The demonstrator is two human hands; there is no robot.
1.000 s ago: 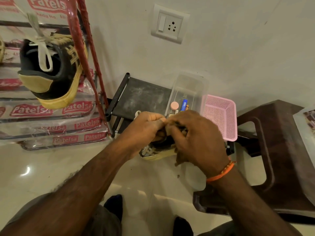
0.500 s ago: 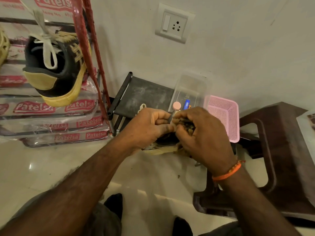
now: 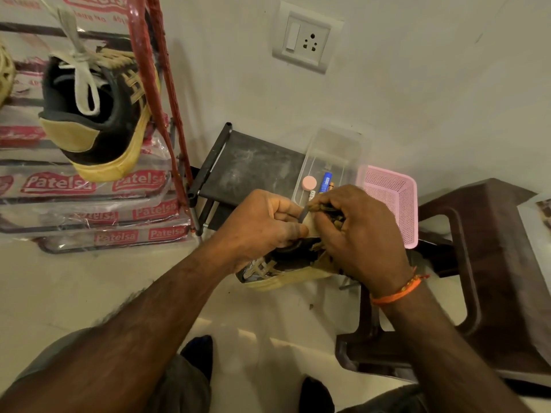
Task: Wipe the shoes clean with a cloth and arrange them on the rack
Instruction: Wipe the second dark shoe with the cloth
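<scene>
Both hands met over a black-and-tan shoe [image 3: 277, 268] held just above the floor, near the centre of the view. The left hand [image 3: 262, 228] had its fingers curled around the shoe's collar, thumb pressed along the edge. The right hand [image 3: 357, 234], with an orange thread band [image 3: 399, 293] at the wrist, pinched something dark at the shoe's opening; whether lace or cloth, I could not tell. At ten o'clock its mate [image 3: 95, 114] sat tilted on the red-framed rack [image 3: 155, 84]. At one o'clock stood a clear box [image 3: 337, 156] touching a pink basket [image 3: 390, 201].
</scene>
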